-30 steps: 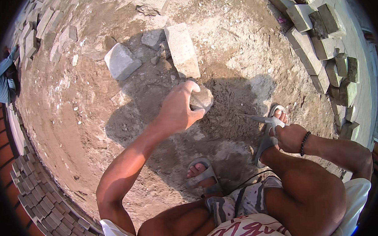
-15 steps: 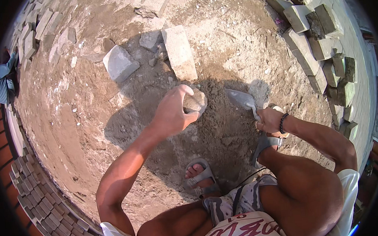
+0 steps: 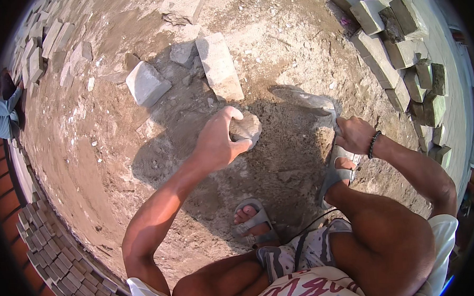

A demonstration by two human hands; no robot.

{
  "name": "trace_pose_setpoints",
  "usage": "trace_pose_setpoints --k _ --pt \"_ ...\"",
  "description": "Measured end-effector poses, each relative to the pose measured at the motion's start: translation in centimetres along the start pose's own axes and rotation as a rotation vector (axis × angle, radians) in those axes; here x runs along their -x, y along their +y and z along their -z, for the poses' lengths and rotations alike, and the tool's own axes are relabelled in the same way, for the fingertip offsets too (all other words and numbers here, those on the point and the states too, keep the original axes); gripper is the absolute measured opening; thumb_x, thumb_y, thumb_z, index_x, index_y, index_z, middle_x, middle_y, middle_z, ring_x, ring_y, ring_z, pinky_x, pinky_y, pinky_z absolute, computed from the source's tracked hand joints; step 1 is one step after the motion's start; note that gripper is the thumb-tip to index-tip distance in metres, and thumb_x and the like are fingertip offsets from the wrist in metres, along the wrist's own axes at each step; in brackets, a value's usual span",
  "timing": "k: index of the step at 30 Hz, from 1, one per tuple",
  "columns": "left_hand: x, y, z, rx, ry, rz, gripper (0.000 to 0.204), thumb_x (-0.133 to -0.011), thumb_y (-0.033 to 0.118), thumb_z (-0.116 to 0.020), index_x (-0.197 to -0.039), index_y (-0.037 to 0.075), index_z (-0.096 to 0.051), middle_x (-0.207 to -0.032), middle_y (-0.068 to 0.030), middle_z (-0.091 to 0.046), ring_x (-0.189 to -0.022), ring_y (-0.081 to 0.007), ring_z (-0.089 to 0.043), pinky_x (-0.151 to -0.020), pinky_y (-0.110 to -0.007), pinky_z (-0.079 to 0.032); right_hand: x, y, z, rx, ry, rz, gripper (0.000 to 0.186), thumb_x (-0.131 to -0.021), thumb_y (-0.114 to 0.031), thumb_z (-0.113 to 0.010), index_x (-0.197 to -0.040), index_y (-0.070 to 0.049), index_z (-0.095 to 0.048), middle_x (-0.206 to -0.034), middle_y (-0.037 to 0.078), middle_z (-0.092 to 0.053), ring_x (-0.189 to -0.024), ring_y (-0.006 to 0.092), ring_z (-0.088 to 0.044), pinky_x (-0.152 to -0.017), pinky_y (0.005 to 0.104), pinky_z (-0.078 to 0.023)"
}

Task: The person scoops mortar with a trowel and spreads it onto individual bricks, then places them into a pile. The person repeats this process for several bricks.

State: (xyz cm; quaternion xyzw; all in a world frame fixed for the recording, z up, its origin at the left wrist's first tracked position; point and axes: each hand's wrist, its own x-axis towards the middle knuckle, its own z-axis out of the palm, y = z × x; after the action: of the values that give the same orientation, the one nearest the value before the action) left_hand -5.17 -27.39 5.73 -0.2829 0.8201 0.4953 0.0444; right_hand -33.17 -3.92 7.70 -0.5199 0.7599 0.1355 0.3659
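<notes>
My left hand point(image 3: 219, 139) is closed around a rough, rounded chunk of stone point(image 3: 245, 129), thumb and fingers on either side of it, low over the dirt ground. On the right, my right hand point(image 3: 354, 136) grips the handle of a trowel point(image 3: 303, 99), its metal blade pointing left and tilted above the soil. A patch of dark, loose soil point(image 3: 273, 130) lies between the stone and the trowel. Just beyond my left hand lies a long pale paving block point(image 3: 219, 67). Left of that block sits a whitish broken block point(image 3: 147, 84).
Stacked grey paving blocks point(image 3: 402, 56) line the right side. More blocks point(image 3: 37, 61) lie at the far left, near a person in blue point(image 3: 4, 116). At lower left is a large pile of pavers point(image 3: 62, 256). My sandalled feet point(image 3: 254, 221) rest on the dirt.
My right hand has moved right and slightly up with the trowel, whose blade has turned more edge-on. The left hand and the stone have stayed nearly in place.
</notes>
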Motion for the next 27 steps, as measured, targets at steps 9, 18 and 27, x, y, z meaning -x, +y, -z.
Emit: trace_pose_setpoints --k 9,18,27 --pt "-4.2 2.3 -1.2 0.100 0.034 0.042 0.053 -0.076 0.020 -0.074 -0.119 0.000 -0.049 -0.107 -0.0224 -0.064 -0.101 -0.0301 -0.062 -0.088 -0.039 -0.046 -0.5 -1.6 -3.1 -0.044 -0.256 0.065 0.027 -0.082 -0.019 -0.063 -0.094 0.005 -0.063 -0.085 0.028 -0.068 -0.086 0.0423 -0.068 -0.079 0.0482 -0.054" --pt "-9.5 1.7 -6.2 0.129 -0.091 -0.081 0.055 -0.077 0.018 -0.072 -0.122 -0.002 -0.047 -0.106 -0.0246 -0.062 -0.101 -0.0343 -0.062 -0.091 -0.041 -0.046 3.6 -2.1 -5.0 -0.079 -0.190 0.034 0.023 -0.081 -0.015 -0.062 -0.092 0.004 -0.061 -0.080 0.025 -0.068 -0.079 0.0412 -0.069 -0.074 0.0488 -0.054" --pt "-12.6 3.3 -8.2 -0.441 -0.506 -0.207 0.046 -0.086 0.013 -0.071 -0.124 -0.005 -0.053 -0.118 -0.0244 -0.061 -0.114 -0.0378 -0.057 -0.097 -0.045 -0.046 5.4 -1.6 -6.5 -0.128 -0.174 0.043 0.025 -0.082 -0.017 -0.061 -0.093 0.004 -0.055 -0.074 0.024 -0.066 -0.071 0.0419 -0.067 -0.067 0.0497 -0.054"
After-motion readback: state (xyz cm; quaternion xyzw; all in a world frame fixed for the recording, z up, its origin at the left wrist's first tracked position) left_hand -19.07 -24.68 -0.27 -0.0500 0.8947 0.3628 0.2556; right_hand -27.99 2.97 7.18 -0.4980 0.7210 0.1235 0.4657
